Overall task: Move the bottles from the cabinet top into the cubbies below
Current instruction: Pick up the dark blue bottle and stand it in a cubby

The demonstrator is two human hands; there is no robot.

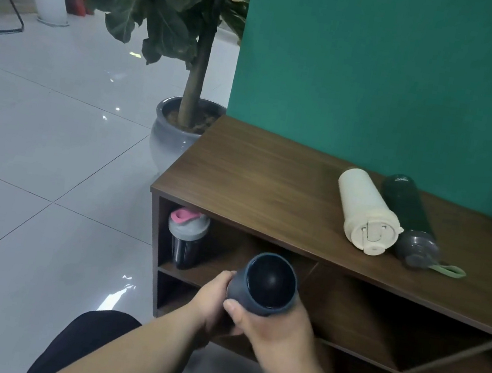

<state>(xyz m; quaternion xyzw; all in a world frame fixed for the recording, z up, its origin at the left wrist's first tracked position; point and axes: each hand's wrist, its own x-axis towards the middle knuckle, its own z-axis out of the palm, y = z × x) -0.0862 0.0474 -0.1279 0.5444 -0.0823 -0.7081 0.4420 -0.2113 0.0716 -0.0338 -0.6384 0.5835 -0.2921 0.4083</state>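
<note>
A dark blue-grey bottle (265, 282) is held in front of the upper-left cubby, its round end facing me. My left hand (211, 302) and my right hand (274, 331) both grip its body from below. On the wooden cabinet top (256, 175) a cream bottle (365, 210) lies on its side, touching a dark green bottle (409, 217) with a grey cap and green loop. Inside the upper-left cubby (227, 257) a shaker bottle (186, 238) with a pink and grey lid stands upright at the left wall.
A potted tree in a grey pot (173, 130) stands on the tiled floor beside the cabinet's left end. A green wall (384, 63) backs the cabinet. More cubbies (378, 318) run to the right, some with diagonal dividers. My dark-trousered knees are at the bottom.
</note>
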